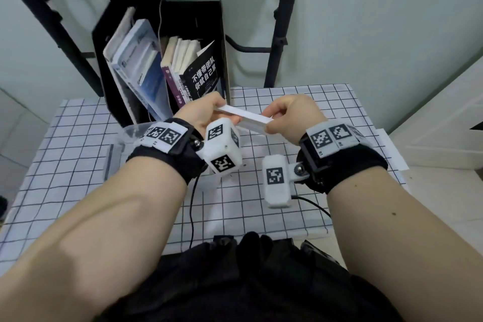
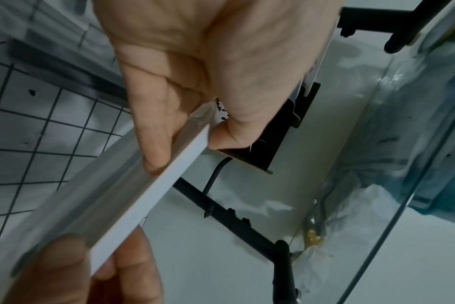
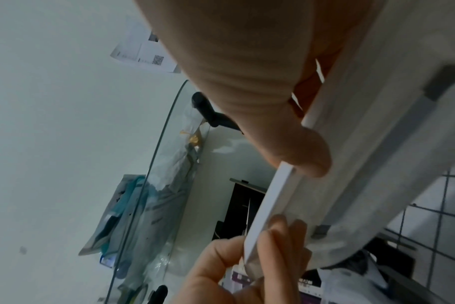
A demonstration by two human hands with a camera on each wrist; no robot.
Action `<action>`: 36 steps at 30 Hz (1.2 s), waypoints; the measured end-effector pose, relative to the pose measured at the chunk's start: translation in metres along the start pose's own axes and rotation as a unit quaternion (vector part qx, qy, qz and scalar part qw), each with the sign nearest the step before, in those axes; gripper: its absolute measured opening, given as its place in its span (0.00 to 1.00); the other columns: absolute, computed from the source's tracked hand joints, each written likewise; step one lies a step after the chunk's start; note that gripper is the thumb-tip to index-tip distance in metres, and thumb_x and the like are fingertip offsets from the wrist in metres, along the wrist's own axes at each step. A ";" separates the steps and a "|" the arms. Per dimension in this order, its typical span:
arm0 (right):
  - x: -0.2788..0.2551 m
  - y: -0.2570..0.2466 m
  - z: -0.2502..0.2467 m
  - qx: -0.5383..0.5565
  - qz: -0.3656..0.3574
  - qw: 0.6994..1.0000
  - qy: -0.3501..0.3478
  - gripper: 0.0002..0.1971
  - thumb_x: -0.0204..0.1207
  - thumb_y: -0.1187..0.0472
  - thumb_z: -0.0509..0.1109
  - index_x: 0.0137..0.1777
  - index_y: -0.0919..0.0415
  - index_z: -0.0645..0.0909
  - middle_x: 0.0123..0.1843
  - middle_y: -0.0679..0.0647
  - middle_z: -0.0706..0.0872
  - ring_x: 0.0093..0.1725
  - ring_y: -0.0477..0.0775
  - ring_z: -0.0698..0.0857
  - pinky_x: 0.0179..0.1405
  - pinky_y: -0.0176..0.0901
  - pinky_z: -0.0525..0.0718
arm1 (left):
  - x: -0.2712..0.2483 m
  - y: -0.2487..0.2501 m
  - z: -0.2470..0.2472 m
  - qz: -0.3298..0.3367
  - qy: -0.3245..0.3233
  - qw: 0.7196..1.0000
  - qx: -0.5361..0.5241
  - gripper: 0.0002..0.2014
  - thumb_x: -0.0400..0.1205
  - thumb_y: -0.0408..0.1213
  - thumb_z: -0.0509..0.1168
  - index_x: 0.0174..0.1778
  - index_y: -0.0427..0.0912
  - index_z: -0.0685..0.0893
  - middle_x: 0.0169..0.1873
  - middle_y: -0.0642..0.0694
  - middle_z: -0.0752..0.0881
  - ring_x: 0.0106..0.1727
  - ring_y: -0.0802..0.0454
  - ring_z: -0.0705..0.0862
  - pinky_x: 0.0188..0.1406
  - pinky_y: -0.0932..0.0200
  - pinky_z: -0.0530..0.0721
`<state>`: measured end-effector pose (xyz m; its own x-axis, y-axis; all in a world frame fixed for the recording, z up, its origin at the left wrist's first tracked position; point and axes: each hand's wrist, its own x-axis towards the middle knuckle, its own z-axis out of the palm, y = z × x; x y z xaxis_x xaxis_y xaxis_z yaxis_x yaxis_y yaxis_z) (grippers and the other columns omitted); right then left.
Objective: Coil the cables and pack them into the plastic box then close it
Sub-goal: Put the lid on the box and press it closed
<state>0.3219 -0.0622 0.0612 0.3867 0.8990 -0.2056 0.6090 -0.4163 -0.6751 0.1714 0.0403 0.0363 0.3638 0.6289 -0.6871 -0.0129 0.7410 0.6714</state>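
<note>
A flat plastic box (image 1: 245, 115) with a white edge and a frosted face is held in the air above the checked table (image 1: 287, 212), tilted on its edge. My left hand (image 1: 222, 115) pinches its left end between thumb and fingers. My right hand (image 1: 271, 120) pinches the right end. In the left wrist view the white edge (image 2: 148, 197) runs from my left hand (image 2: 187, 148) down to the right hand's fingers (image 2: 78, 267). In the right wrist view my right hand (image 3: 299, 160) presses its thumb on the box (image 3: 377, 164), which carries grey clasp pieces.
A black book holder (image 1: 162, 21) full of books stands at the table's back left, just behind the hands. A clear plastic piece (image 1: 125, 133) lies left of my left wrist. Thin black wires (image 1: 192, 206) hang from the wrist cameras. Paper (image 1: 394, 154) lies at the right edge.
</note>
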 end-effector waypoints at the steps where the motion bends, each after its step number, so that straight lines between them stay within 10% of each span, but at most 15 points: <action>1: 0.000 -0.004 0.003 0.003 -0.003 1.000 0.000 0.10 0.68 0.67 0.77 0.45 0.52 0.88 0.31 0.43 0.79 0.27 0.45 0.77 0.27 0.34 0.73 | -0.003 0.001 -0.001 0.010 0.006 1.000 -0.007 0.05 0.79 0.29 0.58 0.41 0.30 0.75 0.32 0.33 0.87 0.31 0.46 0.89 0.39 0.58 0.89; 3: -0.002 -0.011 0.008 0.008 -0.013 1.000 0.000 0.07 0.68 0.62 0.79 0.45 0.52 0.88 0.32 0.44 0.82 0.30 0.45 0.79 0.31 0.36 0.78 | -0.008 0.002 -0.011 0.029 0.019 0.999 -0.018 0.03 0.76 0.27 0.63 0.42 0.32 0.74 0.34 0.39 0.86 0.32 0.50 0.89 0.39 0.59 0.88; 7: -0.003 -0.021 0.015 0.032 -0.020 0.998 0.048 0.03 0.72 0.58 0.74 0.38 0.53 0.87 0.34 0.42 0.85 0.39 0.47 0.84 0.45 0.41 0.85 | -0.012 0.006 -0.044 -0.020 -0.027 0.997 -0.062 0.47 0.48 0.16 0.70 0.69 0.32 0.74 0.67 0.42 0.76 0.71 0.44 0.77 0.69 0.45 0.78; 16: 0.016 -0.023 0.039 -0.032 0.040 0.989 0.139 0.25 0.74 0.60 0.67 0.73 0.55 0.75 0.72 0.60 0.75 0.71 0.63 0.74 0.68 0.50 0.75 | -0.037 -0.009 -0.101 -0.009 0.031 0.999 -0.035 0.26 0.73 0.22 0.50 0.68 0.35 0.75 0.64 0.34 0.82 0.66 0.37 0.80 0.49 0.40 0.84; 20: 0.016 -0.027 0.059 -0.049 0.066 0.989 0.124 0.27 0.74 0.64 0.65 0.75 0.63 0.70 0.74 0.65 0.72 0.72 0.66 0.72 0.71 0.54 0.73 | -0.042 -0.024 -0.131 0.002 0.061 0.996 -0.065 0.19 0.73 0.21 0.48 0.52 0.35 0.79 0.55 0.33 0.83 0.58 0.36 0.80 0.61 0.43 0.80; 25: 0.015 -0.028 0.086 0.024 0.099 0.992 0.070 0.23 0.77 0.65 0.62 0.73 0.63 0.69 0.67 0.61 0.80 0.54 0.59 0.79 0.48 0.41 0.74 | -0.048 -0.032 -0.168 -0.005 0.095 0.994 -0.048 0.24 0.72 0.23 0.52 0.65 0.35 0.75 0.61 0.29 0.82 0.58 0.32 0.80 0.41 0.44 0.87; 30: 0.011 -0.031 0.110 0.035 0.087 0.994 0.063 0.16 0.77 0.68 0.65 0.65 0.64 0.78 0.63 0.60 0.85 0.55 0.58 0.82 0.43 0.37 0.74 | -0.054 -0.043 -0.193 -0.019 0.117 0.990 -0.072 0.36 0.59 0.24 0.60 0.69 0.34 0.73 0.62 0.29 0.82 0.68 0.31 0.79 0.61 0.43 0.82; 36: 0.019 -0.036 0.131 0.025 0.093 0.993 0.067 0.18 0.76 0.69 0.65 0.66 0.66 0.79 0.64 0.60 0.84 0.63 0.59 0.82 0.46 0.35 0.72 | -0.053 -0.042 -0.204 0.030 0.174 0.981 -0.085 0.13 0.79 0.33 0.65 0.58 0.32 0.79 0.39 0.35 0.87 0.39 0.40 0.84 0.46 0.45 0.86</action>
<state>0.2160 -0.0125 -0.0113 0.5799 0.7793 -0.2373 0.4840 -0.5639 -0.6691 -0.0377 0.0239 -0.0127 0.0193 0.6922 -0.7214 -0.1906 0.7109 0.6770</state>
